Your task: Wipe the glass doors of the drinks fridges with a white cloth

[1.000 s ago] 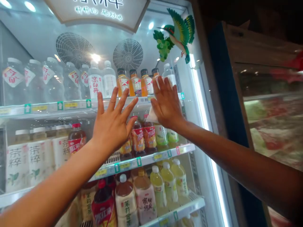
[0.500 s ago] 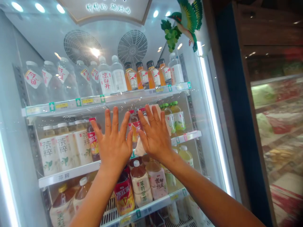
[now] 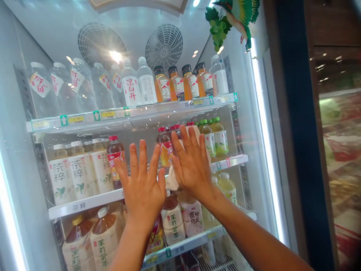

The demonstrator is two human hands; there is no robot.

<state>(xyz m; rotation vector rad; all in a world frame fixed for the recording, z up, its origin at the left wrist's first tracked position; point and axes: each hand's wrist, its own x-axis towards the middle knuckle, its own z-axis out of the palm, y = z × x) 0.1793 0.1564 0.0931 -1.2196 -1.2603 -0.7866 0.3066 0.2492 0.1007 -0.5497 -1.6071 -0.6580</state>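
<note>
A pale cloth (image 3: pixel 172 180) lies under my right hand (image 3: pixel 193 165), which holds it flat against the glass door of the drinks fridge. Parts of the cloth show beside the wrist and behind the fingers; the rest is hidden. Lower and to the left, my left hand (image 3: pixel 145 184) is open with its fingers spread and nothing in it, apparently flat on the glass. Behind the glass, a red-capped bottle (image 3: pixel 115 158) shows just left of my left hand, and another red-capped bottle (image 3: pixel 165 148) between the two hands.
Clear water bottles (image 3: pixel 81 88) and orange drinks (image 3: pixel 177 84) fill the upper shelf (image 3: pixel 152 110). Several white-labelled bottles (image 3: pixel 80 171) stand on the middle shelf, with large tea bottles (image 3: pixel 104 237) below. A bird-and-grapes decoration (image 3: pixel 218 28) is at the top right, beside the dark door frame (image 3: pixel 293 131).
The view has tilted down and shifted slightly. My left hand has moved a little down and right, my right hand slightly right with the cloth under it.
</note>
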